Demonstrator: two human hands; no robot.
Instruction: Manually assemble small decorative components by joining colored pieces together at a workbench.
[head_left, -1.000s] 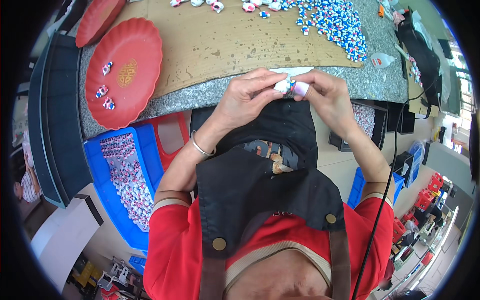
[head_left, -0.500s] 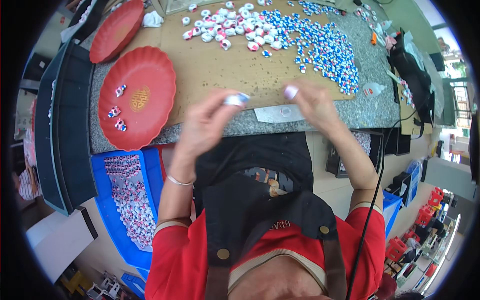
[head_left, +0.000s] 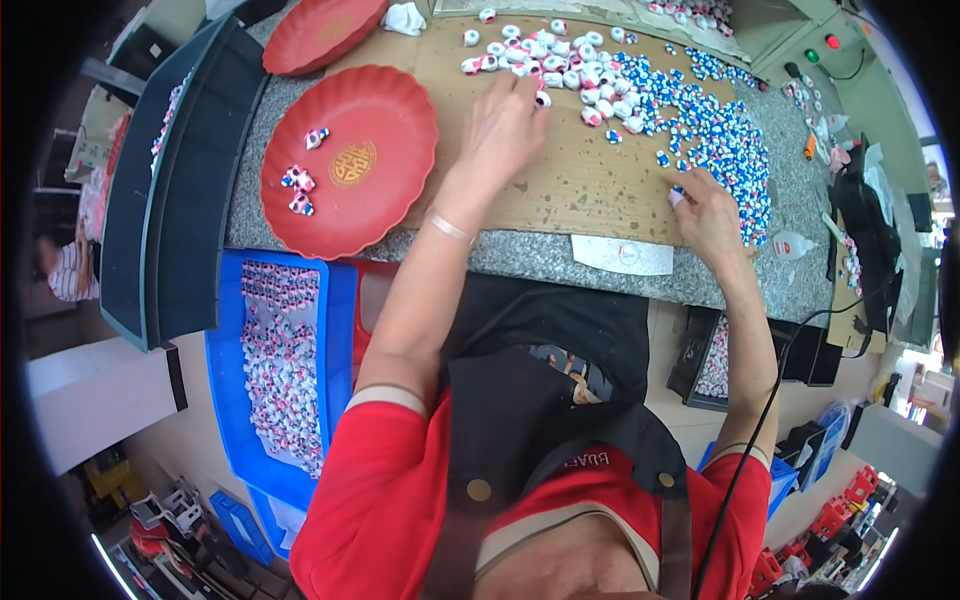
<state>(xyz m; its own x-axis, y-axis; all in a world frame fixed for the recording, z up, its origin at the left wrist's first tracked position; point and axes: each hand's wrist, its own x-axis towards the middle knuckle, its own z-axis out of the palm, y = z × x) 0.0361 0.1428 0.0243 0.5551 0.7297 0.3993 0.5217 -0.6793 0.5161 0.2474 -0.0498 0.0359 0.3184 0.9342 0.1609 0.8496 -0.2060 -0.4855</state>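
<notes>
red plate [head_left: 350, 160], scalloped at the rim, lies on the left of the tabletop [head_left: 560, 260], half on the grey stone edge and half on a brown board [head_left: 590, 185]. a few small white, red and blue pieces [head_left: 298, 188] lie on the plate's left part, with one more nearer its far rim. a second red plate [head_left: 320, 35] sits beyond it, partly out of view.

the left hand [head_left: 505, 130] reaches out over the board to the near edge of a cluster of white caps [head_left: 545, 55]; its fingertips [head_left: 532, 88] are curled down and touch one small piece at the edge of that cluster, pinching or pressing it, which one i cannot tell. a thin bangle [head_left: 447, 228] circles the wrist.

the right hand [head_left: 705, 215] rests on the board at the near edge of a wide spread of blue and white pieces [head_left: 715, 130]. its fingers are bent together and a small pale piece [head_left: 677, 198] shows at the fingertips, held in a pinch.

a white label [head_left: 620, 255] lies on the stone edge between the two arms. below the tabletop on the left stands a blue bin [head_left: 335, 330] full of the same white, red and blue pieces, just beside a dark tray [head_left: 190, 190].
</notes>
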